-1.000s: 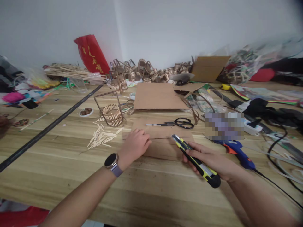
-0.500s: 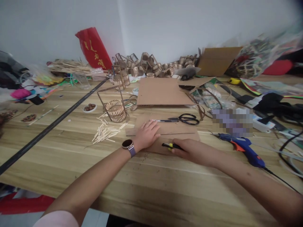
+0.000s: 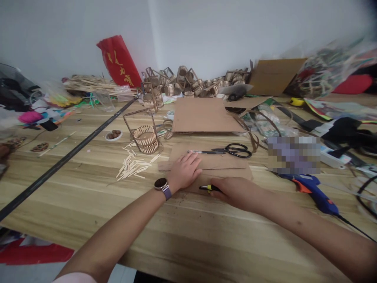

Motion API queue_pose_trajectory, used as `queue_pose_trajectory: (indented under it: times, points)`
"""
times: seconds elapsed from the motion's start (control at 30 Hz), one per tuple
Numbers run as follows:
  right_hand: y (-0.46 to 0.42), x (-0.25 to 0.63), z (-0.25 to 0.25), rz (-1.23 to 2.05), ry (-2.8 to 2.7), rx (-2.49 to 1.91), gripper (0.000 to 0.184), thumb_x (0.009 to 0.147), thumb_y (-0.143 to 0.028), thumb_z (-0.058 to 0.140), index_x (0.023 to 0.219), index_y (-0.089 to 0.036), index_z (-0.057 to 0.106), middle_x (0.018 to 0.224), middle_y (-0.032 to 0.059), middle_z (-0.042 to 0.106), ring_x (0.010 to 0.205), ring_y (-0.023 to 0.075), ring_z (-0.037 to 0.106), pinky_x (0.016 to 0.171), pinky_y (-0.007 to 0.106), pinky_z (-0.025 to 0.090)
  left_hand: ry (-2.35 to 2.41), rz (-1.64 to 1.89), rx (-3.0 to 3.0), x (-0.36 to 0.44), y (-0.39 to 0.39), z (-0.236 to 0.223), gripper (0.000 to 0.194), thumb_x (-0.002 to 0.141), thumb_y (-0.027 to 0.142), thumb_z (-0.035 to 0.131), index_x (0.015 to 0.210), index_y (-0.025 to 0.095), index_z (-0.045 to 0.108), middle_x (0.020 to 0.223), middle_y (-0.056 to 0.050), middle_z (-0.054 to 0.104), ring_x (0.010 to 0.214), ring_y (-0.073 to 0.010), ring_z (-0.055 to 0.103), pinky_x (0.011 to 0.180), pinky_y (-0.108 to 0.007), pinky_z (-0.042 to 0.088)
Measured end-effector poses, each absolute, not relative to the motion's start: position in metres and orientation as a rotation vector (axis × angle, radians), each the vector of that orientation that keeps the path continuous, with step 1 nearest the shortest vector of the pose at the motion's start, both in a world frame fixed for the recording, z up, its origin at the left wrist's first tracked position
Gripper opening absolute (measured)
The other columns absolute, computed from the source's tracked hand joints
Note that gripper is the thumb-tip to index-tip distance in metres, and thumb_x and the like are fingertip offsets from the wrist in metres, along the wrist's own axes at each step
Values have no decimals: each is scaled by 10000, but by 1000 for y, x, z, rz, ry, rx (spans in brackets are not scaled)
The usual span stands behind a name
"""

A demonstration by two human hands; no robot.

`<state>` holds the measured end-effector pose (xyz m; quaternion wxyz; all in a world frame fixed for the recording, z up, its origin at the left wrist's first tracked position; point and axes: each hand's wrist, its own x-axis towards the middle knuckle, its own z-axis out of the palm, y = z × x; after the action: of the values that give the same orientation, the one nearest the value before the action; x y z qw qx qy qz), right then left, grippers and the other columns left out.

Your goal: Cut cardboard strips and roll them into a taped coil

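My left hand, with a watch on the wrist, lies flat on a brown cardboard piece, fingers stretched forward. In my right hand is a black and yellow-green utility knife, gripped with its front end pointing left over the near part of the cardboard. Whether its blade touches the cardboard I cannot tell. Just beyond my left fingertips lies a pen. Black-handled scissors rest on the cardboard to the pen's right.
Left of the cardboard stand a small slatted basket and loose sticks. A larger cardboard sheet lies behind. On the right is a blue glue gun with a cord. A dark bar crosses the table's left side. Several baskets line the wall.
My right hand and the knife have moved slightly toward me along the cardboard. My left hand stays pressed on it. The whole view has shifted a little.
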<state>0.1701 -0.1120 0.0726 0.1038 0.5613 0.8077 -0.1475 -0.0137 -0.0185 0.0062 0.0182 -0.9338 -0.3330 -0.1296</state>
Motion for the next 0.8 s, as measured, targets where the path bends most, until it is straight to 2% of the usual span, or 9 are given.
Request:
queue_pose_trajectory:
  times: [0.5,0.67,0.8]
  points:
    - [-111,158,81,-363,2334,1624,249,957,-302,470,1033,-181,674,949,125,765,862,303,729,615,311,457,-1038,-401,-2902,-13,-18,5,458,1009,396,365,1370,146,496,1519,-139,419,1426,-290,342,1128,-475,351]
    - [-107,143,93,-309,2245,1580,202,935,-215,518,996,-157,702,934,151,767,866,347,733,630,359,505,-1038,-392,-2894,-13,-20,7,448,1001,386,391,1365,145,493,1521,-132,419,1422,-285,349,1125,-461,353]
    - [-103,135,100,-290,2243,1545,200,862,-74,558,951,-129,728,878,184,762,830,365,737,630,401,537,-1032,-388,-2878,-12,-19,6,446,992,385,412,1352,138,498,1521,-131,418,1414,-291,360,1120,-454,356]
